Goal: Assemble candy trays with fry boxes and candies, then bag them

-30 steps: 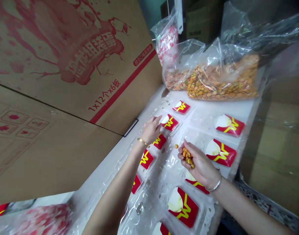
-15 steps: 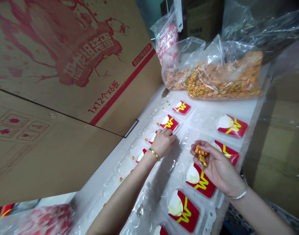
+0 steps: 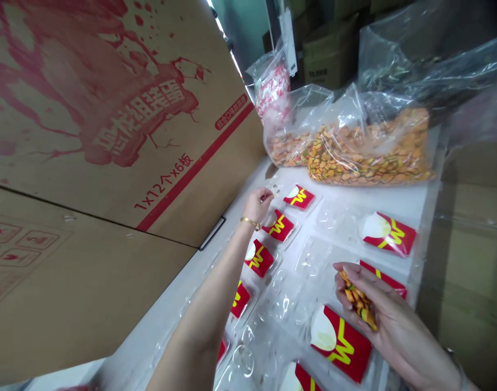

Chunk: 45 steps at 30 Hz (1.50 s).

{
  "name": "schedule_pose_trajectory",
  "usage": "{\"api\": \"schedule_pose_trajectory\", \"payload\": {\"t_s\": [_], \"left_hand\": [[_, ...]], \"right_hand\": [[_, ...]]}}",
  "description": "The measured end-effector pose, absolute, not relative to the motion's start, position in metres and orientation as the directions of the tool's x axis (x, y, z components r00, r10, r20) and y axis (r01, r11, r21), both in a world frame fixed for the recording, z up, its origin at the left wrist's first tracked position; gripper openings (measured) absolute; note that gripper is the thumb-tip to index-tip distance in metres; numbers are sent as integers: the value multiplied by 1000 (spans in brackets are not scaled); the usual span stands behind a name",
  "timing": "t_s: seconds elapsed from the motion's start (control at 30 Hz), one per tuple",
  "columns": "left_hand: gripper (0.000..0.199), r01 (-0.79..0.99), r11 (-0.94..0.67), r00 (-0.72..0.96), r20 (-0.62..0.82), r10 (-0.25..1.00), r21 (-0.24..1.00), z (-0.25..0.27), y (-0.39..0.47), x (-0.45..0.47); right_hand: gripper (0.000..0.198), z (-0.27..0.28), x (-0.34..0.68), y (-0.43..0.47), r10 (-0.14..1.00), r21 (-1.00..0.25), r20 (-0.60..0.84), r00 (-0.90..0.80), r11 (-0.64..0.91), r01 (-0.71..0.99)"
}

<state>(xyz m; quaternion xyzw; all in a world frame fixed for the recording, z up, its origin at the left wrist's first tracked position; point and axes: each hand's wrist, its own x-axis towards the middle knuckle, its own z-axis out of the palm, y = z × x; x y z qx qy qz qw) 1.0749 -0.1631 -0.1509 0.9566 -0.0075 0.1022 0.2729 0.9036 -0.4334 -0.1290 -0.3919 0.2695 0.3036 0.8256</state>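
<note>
Carton: a brown cardboard carton (image 3: 109, 239) with red print stands at the left and takes a large part of the view.
Worktop: the white worktop (image 3: 158, 320) runs from near to far, to the right of the carton.
Trays: clear plastic trays (image 3: 309, 255) with moulded hollows lie along it, near to far.
Bags: at the far end, a large clear bag (image 3: 370, 157) is partly filled with orange pieces; just left of it stands a smaller clear bag (image 3: 291, 149), with a pink-and-white bag (image 3: 275, 89) behind.
Right hand: the right hand (image 3: 389, 309) is on the right, above the trays; its fingers are curled loosely, like a cup, around a small heap.
Left hand: the left hand (image 3: 259, 203) is at the far left part of the trays; its fingertips come close together, but whether they have a piece, I cannot tell.
Red inserts: red inserts (image 3: 348, 342) with yellow marks are already placed in a left and a right row.
Orange pieces: the orange pieces (image 3: 356, 298) in the right palm are not yet laid down; what lies under the left arm is hidden.
</note>
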Motion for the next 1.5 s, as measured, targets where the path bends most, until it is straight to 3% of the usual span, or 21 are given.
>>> {"api": "schedule_pose_trajectory", "payload": {"t_s": [0.23, 0.33, 0.43, 0.57, 0.63, 0.7, 0.8, 0.87, 1.03, 1.17, 1.3, 1.4, 1.5], "left_hand": [[11, -87, -929, 989, 141, -38, 359, -171, -164, 1110], [17, -148, -958, 984, 132, -119, 245, -171, -167, 1107], [25, -128, -981, 988, 102, -114, 146, -169, -168, 1100], [34, -135, -991, 990, 40, -135, 13, -156, -175, 1086], [37, -115, -990, 991, 76, -109, 78, -141, -187, 1075], [35, -149, -945, 987, 109, -122, 291, -122, -207, 1056], [28, -292, -656, 910, -7, -414, 696, -96, -247, 1011], [27, -265, -523, 849, -61, -525, 810, -88, -274, 978], [14, -100, -452, 947, -55, -317, 887, -99, -313, 940], [17, 49, -279, 994, -74, -82, 959, -115, -318, 964], [18, 232, -159, 970, -241, -42, 960, -127, -320, 991], [13, 188, -318, 978, -207, -25, 929, -138, -323, 1000], [9, -7, -607, 999, -25, -44, 794, -149, -329, 1002]], "right_hand": [[43, -147, 907, -443, 208, -458, -720, 662, 574, -679], [48, -150, 906, -442, 221, -424, -752, 621, 559, -713], [49, -149, 905, -439, 254, -429, -738, 625, 538, -726], [40, -142, 907, -436, 250, -489, -680, 690, 546, -680], [31, -138, 910, -435, 248, -517, -627, 739, 577, -632], [26, -136, 913, -436, 247, -537, -565, 787, 615, -578], [23, -136, 915, -438, 252, -551, -499, 829, 646, -528], [24, -136, 915, -439, 249, -553, -484, 839, 655, -514], [26, -133, 909, -445, 256, -547, -441, 860, 684, -483], [26, -131, 906, -460, 233, -480, -480, 846, 737, -475], [18, -131, 902, -479, 220, -372, -551, 805, 799, -473], [18, -134, 897, -487, 166, -416, -552, 817, 794, -442], [19, -139, 894, -489, 156, -456, -550, 820, 766, -452]]}}
